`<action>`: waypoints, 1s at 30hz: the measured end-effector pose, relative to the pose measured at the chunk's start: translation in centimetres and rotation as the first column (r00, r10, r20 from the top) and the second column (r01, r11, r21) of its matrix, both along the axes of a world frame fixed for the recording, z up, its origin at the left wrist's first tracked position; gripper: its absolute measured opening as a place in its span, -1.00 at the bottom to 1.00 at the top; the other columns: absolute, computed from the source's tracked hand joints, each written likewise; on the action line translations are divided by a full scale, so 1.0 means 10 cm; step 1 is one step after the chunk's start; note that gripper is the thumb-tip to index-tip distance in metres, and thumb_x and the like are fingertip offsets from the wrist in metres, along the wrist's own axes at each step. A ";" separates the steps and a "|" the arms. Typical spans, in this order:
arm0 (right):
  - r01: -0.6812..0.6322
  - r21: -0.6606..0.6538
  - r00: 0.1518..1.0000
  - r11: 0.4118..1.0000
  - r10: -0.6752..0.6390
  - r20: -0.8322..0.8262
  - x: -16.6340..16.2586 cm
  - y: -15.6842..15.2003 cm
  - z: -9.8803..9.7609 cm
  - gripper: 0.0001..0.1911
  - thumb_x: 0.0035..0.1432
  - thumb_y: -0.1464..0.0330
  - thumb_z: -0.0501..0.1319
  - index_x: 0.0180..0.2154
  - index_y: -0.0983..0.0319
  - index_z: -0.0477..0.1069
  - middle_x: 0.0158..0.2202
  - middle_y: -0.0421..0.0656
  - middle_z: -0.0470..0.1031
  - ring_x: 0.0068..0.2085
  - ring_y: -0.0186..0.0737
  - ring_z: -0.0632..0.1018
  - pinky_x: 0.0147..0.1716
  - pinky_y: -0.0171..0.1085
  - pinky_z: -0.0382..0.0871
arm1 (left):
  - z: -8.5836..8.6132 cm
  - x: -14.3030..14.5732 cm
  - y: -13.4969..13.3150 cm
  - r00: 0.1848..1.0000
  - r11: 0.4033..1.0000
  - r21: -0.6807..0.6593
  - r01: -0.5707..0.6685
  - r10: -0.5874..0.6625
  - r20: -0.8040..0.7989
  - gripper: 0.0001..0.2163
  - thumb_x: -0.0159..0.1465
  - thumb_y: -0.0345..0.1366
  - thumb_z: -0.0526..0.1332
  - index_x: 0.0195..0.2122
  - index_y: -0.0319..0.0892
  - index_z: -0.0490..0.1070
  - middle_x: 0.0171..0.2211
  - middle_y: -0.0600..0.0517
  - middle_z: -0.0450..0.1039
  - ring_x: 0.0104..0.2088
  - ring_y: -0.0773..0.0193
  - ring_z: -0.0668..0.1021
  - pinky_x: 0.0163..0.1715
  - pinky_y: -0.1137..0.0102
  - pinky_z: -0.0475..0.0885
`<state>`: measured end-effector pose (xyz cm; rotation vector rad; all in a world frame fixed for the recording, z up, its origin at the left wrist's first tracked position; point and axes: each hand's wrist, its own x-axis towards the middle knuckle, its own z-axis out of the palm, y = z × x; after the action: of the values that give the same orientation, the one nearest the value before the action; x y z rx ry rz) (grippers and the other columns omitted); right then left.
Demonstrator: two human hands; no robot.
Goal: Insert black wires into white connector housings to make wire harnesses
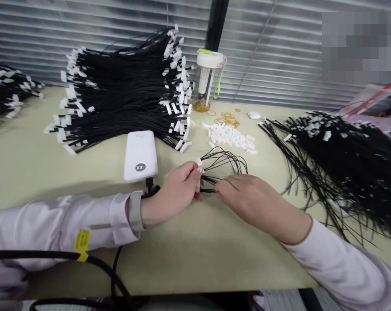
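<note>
At the middle of the table, my left hand [179,183] pinches a white connector [198,163] between thumb and fingers. Thin black wires [226,156] run out of its right side and loop back in an arc. My right hand [256,201] is closed on these wires close to the connector, its fingertips partly hidden. Just beyond the hands lies a loose pile of small white connectors [231,137]. To the right is a big heap of black wires [347,168], some with loose ends reaching toward my right hand.
A white power bank [141,155] with a plugged-in cable lies by my left wrist. Behind it are stacked black cables [124,86] with white ends. Rubber bands [227,119], a drink bottle [208,80] and a small white case [254,115] stand near the blinds. A thick black cable [46,255] crosses my left sleeve.
</note>
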<state>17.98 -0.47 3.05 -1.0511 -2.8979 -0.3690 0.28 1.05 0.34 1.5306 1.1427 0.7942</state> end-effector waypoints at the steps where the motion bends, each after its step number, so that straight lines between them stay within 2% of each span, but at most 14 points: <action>1: 0.001 -0.004 1.000 1.000 -0.001 0.015 0.02 0.01 0.01 -0.88 0.14 0.50 0.00 -0.42 0.24 0.24 -0.52 -0.20 0.29 -0.48 -0.29 0.29 -0.47 -0.30 0.08 | 0.00 0.00 0.00 1.000 1.000 -0.006 -0.008 0.008 0.006 -0.73 0.26 -0.12 -0.11 -0.48 -0.16 0.14 -0.64 0.16 0.24 -0.60 0.39 0.41 -0.52 0.45 0.31; 6: 0.112 0.088 0.993 0.990 -0.114 0.018 0.22 0.12 0.12 -0.86 0.12 0.47 0.04 -0.45 0.26 0.32 -0.46 -0.12 0.34 -0.40 -0.26 0.35 -0.40 -0.28 0.16 | -0.04 0.00 0.02 0.998 0.999 -0.029 -0.039 0.040 0.043 -0.75 0.26 -0.12 -0.10 -0.44 -0.16 0.16 -0.57 0.16 0.20 -0.62 0.44 0.38 -0.58 0.47 0.32; 8: 0.233 0.145 0.970 0.962 -0.220 -0.101 0.35 0.16 0.18 -0.83 0.12 0.40 0.05 -0.43 0.27 0.37 -0.49 -0.12 0.37 -0.44 -0.27 0.38 -0.44 -0.29 0.18 | -0.04 -0.01 0.02 0.998 0.999 -0.039 -0.030 0.032 0.055 -0.75 0.25 -0.13 -0.09 -0.44 -0.17 0.16 -0.56 0.15 0.21 -0.62 0.45 0.38 -0.59 0.48 0.32; 10: 0.396 0.187 0.893 0.899 -0.330 -0.306 0.49 0.21 0.22 -0.83 0.10 0.37 0.07 -0.39 0.27 0.42 -0.55 -0.15 0.40 -0.53 -0.32 0.38 -0.48 -0.31 0.21 | -0.04 -0.01 0.02 0.998 0.999 -0.052 -0.015 0.019 0.067 -0.75 0.26 -0.13 -0.09 -0.44 -0.17 0.15 -0.55 0.15 0.21 -0.62 0.45 0.37 -0.59 0.48 0.33; 12: 0.549 0.157 0.732 0.821 -0.381 -0.564 0.60 0.27 0.25 -0.85 0.04 0.39 0.12 -0.35 0.28 0.44 -0.56 -0.15 0.43 -0.56 -0.36 0.39 -0.46 -0.31 0.25 | -0.03 -0.01 0.01 0.997 0.998 -0.060 -0.005 0.009 0.074 -0.76 0.26 -0.14 -0.09 -0.44 -0.17 0.15 -0.54 0.14 0.20 -0.62 0.46 0.37 -0.59 0.49 0.33; 14: 0.566 -0.003 0.492 0.824 -0.340 -0.802 0.69 0.33 0.27 -0.79 -0.02 0.45 0.17 -0.26 0.29 0.42 -0.39 -0.07 0.48 -0.46 -0.35 0.44 -0.39 -0.30 0.31 | -0.01 -0.01 0.01 0.997 0.998 -0.065 0.000 0.005 0.071 -0.75 0.26 -0.13 -0.10 -0.44 -0.17 0.15 -0.53 0.14 0.21 -0.62 0.47 0.37 -0.58 0.49 0.33; 17: 0.304 -0.239 0.082 0.922 -0.275 -0.958 0.74 0.41 0.29 -0.68 0.00 0.50 0.13 -0.13 0.31 0.34 -0.10 0.06 0.37 -0.30 -0.32 0.48 -0.29 -0.25 0.34 | 0.02 0.00 0.00 0.998 0.997 -0.078 0.012 -0.007 0.060 -0.75 0.26 -0.13 -0.10 -0.45 -0.17 0.13 -0.53 0.14 0.20 -0.61 0.47 0.37 -0.58 0.49 0.33; 19: 0.210 -0.291 -0.066 0.933 -0.283 -0.957 0.73 0.42 0.30 -0.74 0.09 0.46 0.07 -0.15 0.33 0.33 -0.18 0.05 0.38 -0.42 -0.41 0.44 -0.38 -0.26 0.33 | 0.04 -0.01 0.00 0.999 0.997 -0.075 0.017 -0.013 0.050 -0.75 0.26 -0.13 -0.10 -0.45 -0.17 0.13 -0.53 0.14 0.19 -0.61 0.46 0.37 -0.57 0.49 0.34; 20: 0.204 -0.309 -0.094 0.929 -0.295 -0.951 0.70 0.40 0.29 -0.74 0.12 0.43 0.05 -0.13 0.32 0.31 -0.28 -0.01 0.40 -0.52 -0.47 0.39 -0.47 -0.29 0.31 | 0.04 -0.01 0.00 0.999 0.997 -0.070 0.017 -0.014 0.046 -0.75 0.26 -0.13 -0.10 -0.45 -0.17 0.13 -0.53 0.14 0.19 -0.61 0.46 0.37 -0.57 0.48 0.34; 22: 0.178 -0.369 -0.039 0.912 -0.368 -0.929 0.60 0.34 0.26 -0.64 0.14 0.39 0.06 0.00 0.24 0.19 -0.47 -0.18 0.38 -0.65 -0.51 0.27 -0.61 -0.35 0.21 | 0.03 -0.01 0.00 0.999 0.998 -0.063 0.013 -0.010 0.046 -0.75 0.26 -0.13 -0.10 -0.44 -0.17 0.14 -0.54 0.15 0.18 -0.61 0.46 0.37 -0.56 0.48 0.34; 24: 0.110 -0.456 0.130 0.883 -0.468 -0.874 0.45 0.24 0.21 -0.56 0.12 0.37 0.09 0.05 0.17 0.09 -0.54 -0.25 0.37 -0.67 -0.48 0.26 -0.66 -0.38 0.16 | 0.01 -0.01 0.00 0.998 0.998 -0.067 0.011 -0.007 0.064 -0.75 0.26 -0.13 -0.10 -0.43 -0.17 0.15 -0.54 0.14 0.18 -0.61 0.46 0.37 -0.57 0.48 0.34; 27: 0.118 -0.474 0.463 0.873 -0.470 -0.751 0.21 0.10 0.13 -0.86 0.10 0.35 0.12 -0.26 0.23 0.32 -0.53 -0.22 0.39 -0.58 -0.44 0.32 -0.59 -0.40 0.19 | -0.01 0.00 0.00 0.996 0.997 -0.079 0.011 -0.004 0.088 -0.75 0.26 -0.12 -0.09 -0.42 -0.18 0.17 -0.54 0.15 0.19 -0.62 0.46 0.37 -0.58 0.49 0.34; 28: 0.141 -0.437 0.550 0.889 -0.437 -0.712 0.14 0.07 0.11 -0.91 0.10 0.35 0.12 -0.37 0.24 0.34 -0.54 -0.22 0.39 -0.55 -0.44 0.33 -0.56 -0.40 0.19 | -0.02 0.00 0.00 0.996 0.997 -0.080 0.011 -0.004 0.088 -0.75 0.25 -0.12 -0.09 -0.42 -0.18 0.17 -0.54 0.15 0.19 -0.62 0.47 0.37 -0.58 0.50 0.34; 30: 0.163 -0.352 0.662 0.922 -0.366 -0.654 0.04 0.03 0.06 -0.87 0.10 0.38 0.11 -0.48 0.25 0.33 -0.55 -0.24 0.37 -0.52 -0.44 0.33 -0.50 -0.41 0.18 | -0.01 0.01 -0.01 0.997 0.997 -0.078 0.010 -0.003 0.083 -0.75 0.25 -0.13 -0.09 -0.43 -0.18 0.17 -0.54 0.15 0.19 -0.62 0.47 0.37 -0.59 0.50 0.33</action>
<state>18.43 -0.12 3.69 -1.2933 -2.1121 0.3790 0.33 0.97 0.23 1.4225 1.0948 0.7925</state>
